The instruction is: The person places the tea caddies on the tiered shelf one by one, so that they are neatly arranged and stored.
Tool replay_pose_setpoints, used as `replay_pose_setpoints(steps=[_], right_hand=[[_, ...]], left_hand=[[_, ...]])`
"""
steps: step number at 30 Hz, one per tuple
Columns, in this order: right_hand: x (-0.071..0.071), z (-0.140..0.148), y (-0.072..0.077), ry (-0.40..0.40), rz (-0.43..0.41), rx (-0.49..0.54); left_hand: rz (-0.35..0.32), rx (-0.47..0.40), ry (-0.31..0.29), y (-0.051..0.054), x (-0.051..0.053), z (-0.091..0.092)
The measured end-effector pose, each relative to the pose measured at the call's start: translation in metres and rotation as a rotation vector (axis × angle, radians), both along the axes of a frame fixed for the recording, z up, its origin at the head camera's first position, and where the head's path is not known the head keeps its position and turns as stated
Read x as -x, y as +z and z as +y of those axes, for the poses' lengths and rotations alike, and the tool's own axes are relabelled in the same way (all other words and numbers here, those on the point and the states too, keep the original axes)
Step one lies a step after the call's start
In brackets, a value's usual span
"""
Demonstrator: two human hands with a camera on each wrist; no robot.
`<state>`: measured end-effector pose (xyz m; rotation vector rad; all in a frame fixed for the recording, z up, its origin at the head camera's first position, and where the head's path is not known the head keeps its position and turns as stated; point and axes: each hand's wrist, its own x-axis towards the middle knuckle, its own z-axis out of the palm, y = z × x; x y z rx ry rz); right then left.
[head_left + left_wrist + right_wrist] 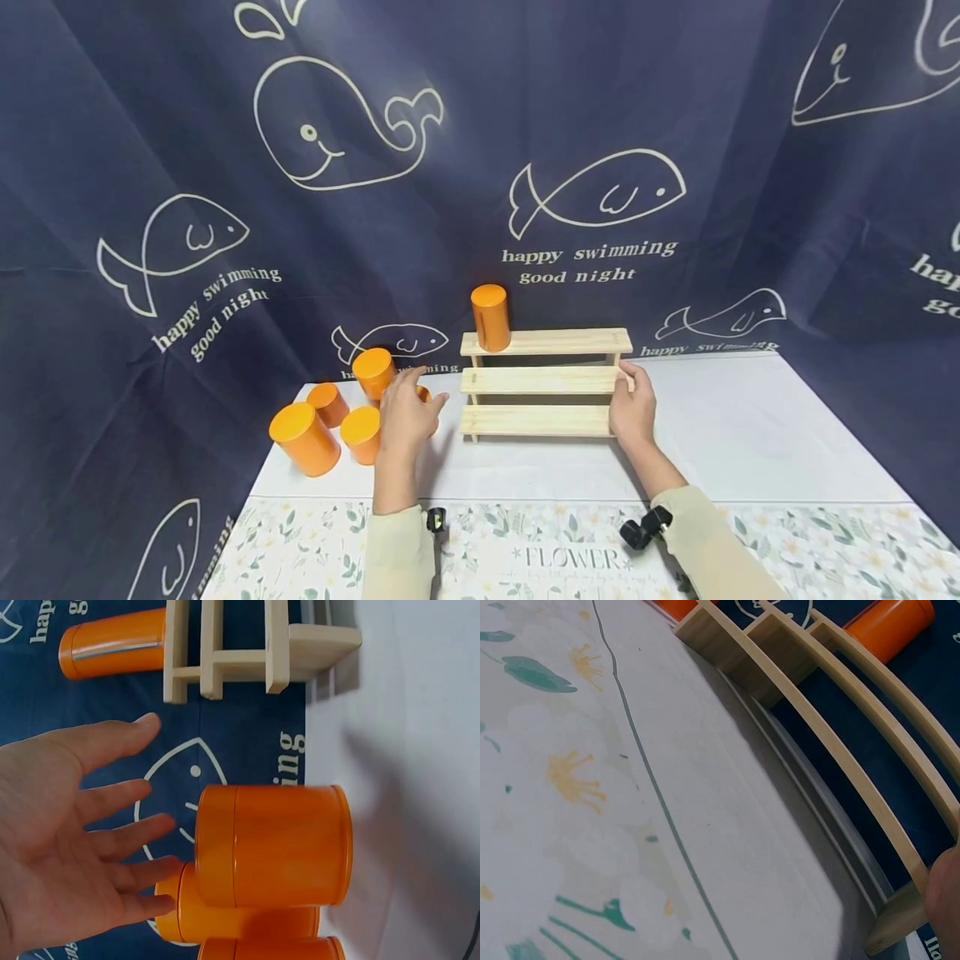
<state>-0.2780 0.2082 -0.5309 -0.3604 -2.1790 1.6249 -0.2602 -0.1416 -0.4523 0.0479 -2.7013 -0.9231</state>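
A three-tier wooden shelf (543, 381) stands at the back of the table. On the left end of its top tier an orange canister (491, 321) is upright. My right hand (633, 406) grips the shelf's right end; in the right wrist view only a bit of that hand (945, 889) shows against the wood. Left of the shelf, my left hand (403, 417) is held with spread fingers among several orange canisters of different sizes. In the left wrist view the palm (60, 840) is bare, with an orange canister (281, 847) beyond the fingertips. One canister (423, 394) is mostly hidden behind the hand.
A large orange canister (306, 442) stands at the group's left, near a smaller canister (327, 406). Behind the table hangs a dark blue curtain (465, 108) with fish drawings. A floral cloth (540, 550) covers the table's front part.
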Motion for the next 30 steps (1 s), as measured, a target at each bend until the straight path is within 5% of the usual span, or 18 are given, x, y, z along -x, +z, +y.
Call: replay_pose_setpoints(steps=[10,30], right_hand=[[-0.002,-0.002,0.0,-0.003,0.002,0.011],[-0.001,-0.001,0.0,0.009,-0.002,-0.002]], left_hand=[[-0.15,-0.027,0.017,-0.007,-0.003,-0.019],[-0.199,-0.032,-0.009,-0.021,0.005,-0.018]])
